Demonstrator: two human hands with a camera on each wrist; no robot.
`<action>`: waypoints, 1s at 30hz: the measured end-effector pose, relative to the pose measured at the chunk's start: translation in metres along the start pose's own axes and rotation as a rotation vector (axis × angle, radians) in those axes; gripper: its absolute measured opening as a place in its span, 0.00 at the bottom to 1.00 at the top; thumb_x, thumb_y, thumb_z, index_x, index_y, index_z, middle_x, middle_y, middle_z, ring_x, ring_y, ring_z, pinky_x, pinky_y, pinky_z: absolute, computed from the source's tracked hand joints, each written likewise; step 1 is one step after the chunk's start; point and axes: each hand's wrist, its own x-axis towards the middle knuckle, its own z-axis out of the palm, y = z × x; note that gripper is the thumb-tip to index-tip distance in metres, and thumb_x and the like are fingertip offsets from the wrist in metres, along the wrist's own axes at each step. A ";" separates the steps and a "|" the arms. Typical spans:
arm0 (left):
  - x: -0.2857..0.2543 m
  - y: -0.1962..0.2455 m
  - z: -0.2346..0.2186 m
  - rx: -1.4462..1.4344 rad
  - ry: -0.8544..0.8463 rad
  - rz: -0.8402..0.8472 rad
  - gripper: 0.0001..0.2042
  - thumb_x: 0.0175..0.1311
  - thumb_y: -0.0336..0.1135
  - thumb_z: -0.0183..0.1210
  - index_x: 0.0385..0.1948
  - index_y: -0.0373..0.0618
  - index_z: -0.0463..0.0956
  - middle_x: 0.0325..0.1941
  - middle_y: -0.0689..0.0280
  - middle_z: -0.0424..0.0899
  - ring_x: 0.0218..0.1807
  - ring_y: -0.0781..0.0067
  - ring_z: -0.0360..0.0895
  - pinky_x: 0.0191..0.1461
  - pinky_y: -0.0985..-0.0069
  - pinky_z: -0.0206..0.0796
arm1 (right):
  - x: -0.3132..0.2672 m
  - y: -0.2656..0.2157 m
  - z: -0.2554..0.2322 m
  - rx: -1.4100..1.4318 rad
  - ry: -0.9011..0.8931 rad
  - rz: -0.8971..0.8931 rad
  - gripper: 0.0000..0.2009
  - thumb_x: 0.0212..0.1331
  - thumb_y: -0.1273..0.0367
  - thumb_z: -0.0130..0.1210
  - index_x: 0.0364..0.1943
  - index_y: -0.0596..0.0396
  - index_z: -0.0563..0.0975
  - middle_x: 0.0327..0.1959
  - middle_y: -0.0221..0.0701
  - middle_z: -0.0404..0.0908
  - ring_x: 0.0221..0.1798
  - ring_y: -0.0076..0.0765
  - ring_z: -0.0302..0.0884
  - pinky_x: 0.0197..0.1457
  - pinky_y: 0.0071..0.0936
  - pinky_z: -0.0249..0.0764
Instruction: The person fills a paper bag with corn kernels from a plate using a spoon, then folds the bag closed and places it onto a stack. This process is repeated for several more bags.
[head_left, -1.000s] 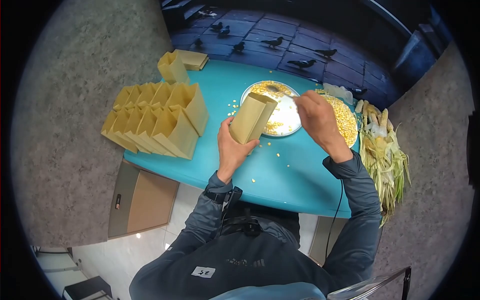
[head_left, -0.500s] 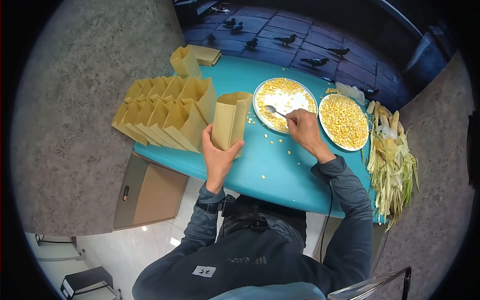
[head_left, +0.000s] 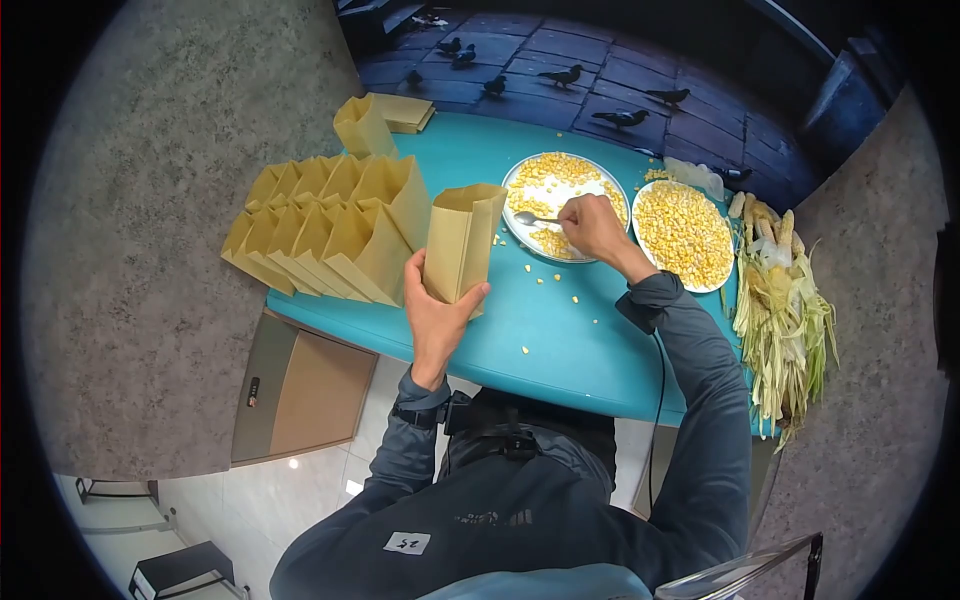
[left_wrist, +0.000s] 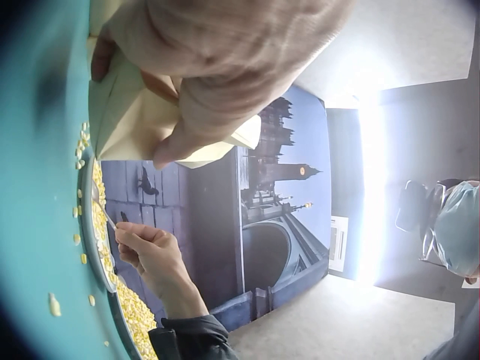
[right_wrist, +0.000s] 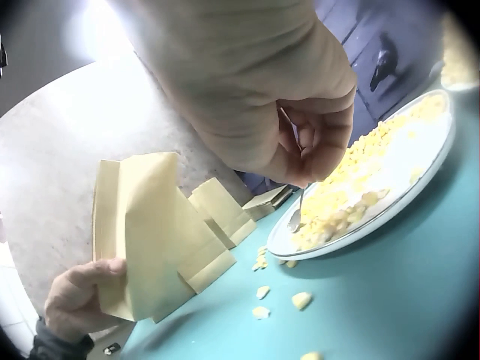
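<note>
My left hand (head_left: 437, 318) grips an upright brown paper bag (head_left: 462, 240) round its lower part, its top unfolded, beside the rows of bags. A spoon (right_wrist: 295, 219) is pinched in my right hand (head_left: 597, 230), with its bowl down among corn kernels at the near left part of a white plate (head_left: 590, 190). Kernels (head_left: 556, 168) lie mostly round the plate's edge, and its middle shows bare white. In the left wrist view the paper bag (left_wrist: 135, 112) is tilted by the camera's angle and partly covered by the hand.
Two rows of paper bags (head_left: 330, 240) stand at the left, with another bag (head_left: 363, 127) and a flat stack (head_left: 403, 112) behind. A second plate (head_left: 733, 258) heaped with kernels is at the right, next to corn cobs and husks (head_left: 775, 320). Loose kernels dot the teal table (head_left: 570, 360).
The left hand has carried the paper bag leftward, away from the plate. The right hand has lowered the spoon from above the plate into the kernels at its near side.
</note>
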 end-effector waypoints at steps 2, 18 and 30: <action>-0.003 0.004 -0.004 -0.042 0.008 -0.016 0.43 0.49 0.33 0.84 0.68 0.37 0.68 0.65 0.53 0.79 0.65 0.59 0.79 0.68 0.63 0.73 | 0.010 0.013 -0.012 0.024 0.028 0.011 0.07 0.53 0.76 0.60 0.30 0.60 0.89 0.29 0.49 0.88 0.34 0.57 0.89 0.43 0.45 0.83; -0.003 -0.002 -0.003 -0.022 -0.005 -0.050 0.44 0.48 0.33 0.84 0.68 0.37 0.68 0.65 0.54 0.79 0.66 0.59 0.78 0.68 0.63 0.73 | 0.044 0.063 -0.037 -0.231 0.014 -0.077 0.08 0.57 0.81 0.61 0.37 0.61 0.88 0.39 0.47 0.90 0.44 0.59 0.88 0.48 0.45 0.80; 0.002 -0.008 0.001 0.019 -0.003 -0.053 0.44 0.47 0.32 0.85 0.68 0.37 0.68 0.64 0.53 0.80 0.65 0.57 0.79 0.69 0.61 0.72 | -0.011 0.059 -0.040 0.257 -0.283 0.186 0.05 0.59 0.76 0.68 0.37 0.62 0.90 0.32 0.35 0.92 0.35 0.30 0.88 0.42 0.31 0.84</action>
